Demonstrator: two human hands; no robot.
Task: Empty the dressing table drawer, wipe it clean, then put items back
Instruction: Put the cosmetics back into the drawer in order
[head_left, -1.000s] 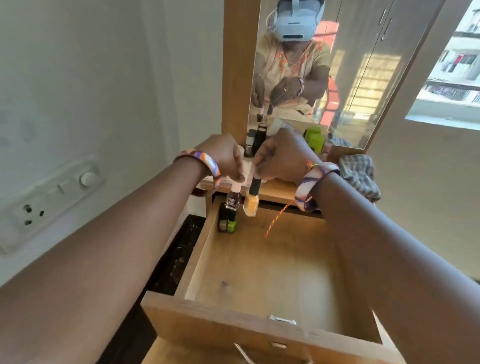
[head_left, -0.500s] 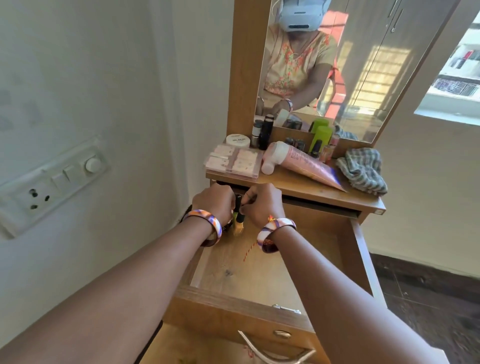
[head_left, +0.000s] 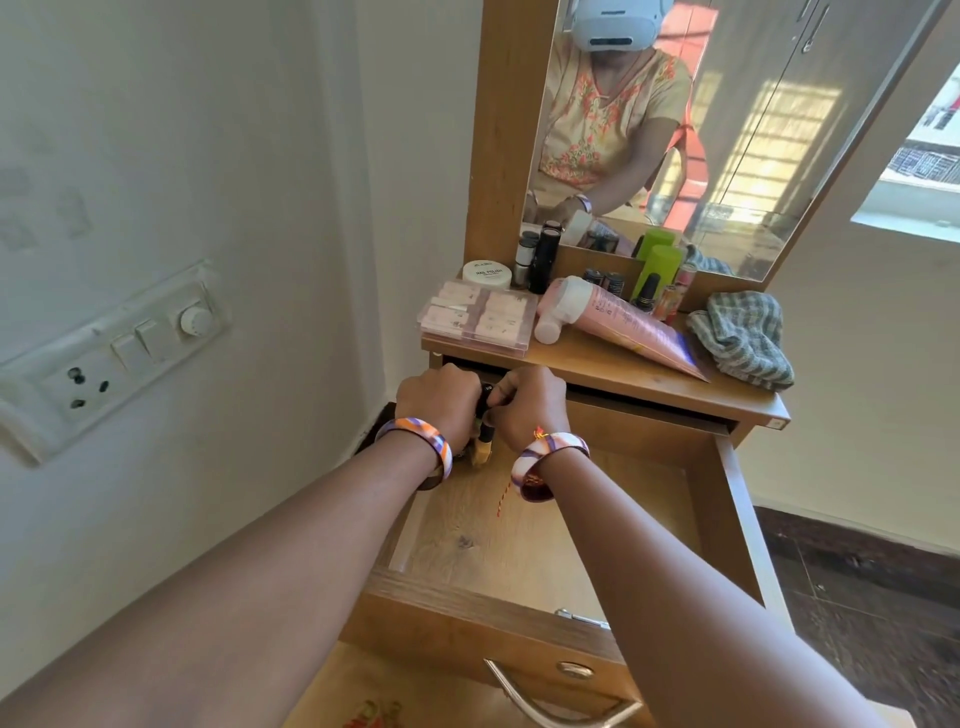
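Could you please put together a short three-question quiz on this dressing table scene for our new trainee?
1. True or false: the checked cloth lies inside the open drawer.
2. Where do the left hand and right hand meet?
A. at the drawer's far left corner
B. at the drawer handle
C. on the mirror
3. Fill in: the pink tube lies on its ____ on the tabletop.

Key
1. False; it lies on the tabletop's right end.
2. A; both hold small bottles there.
3. side
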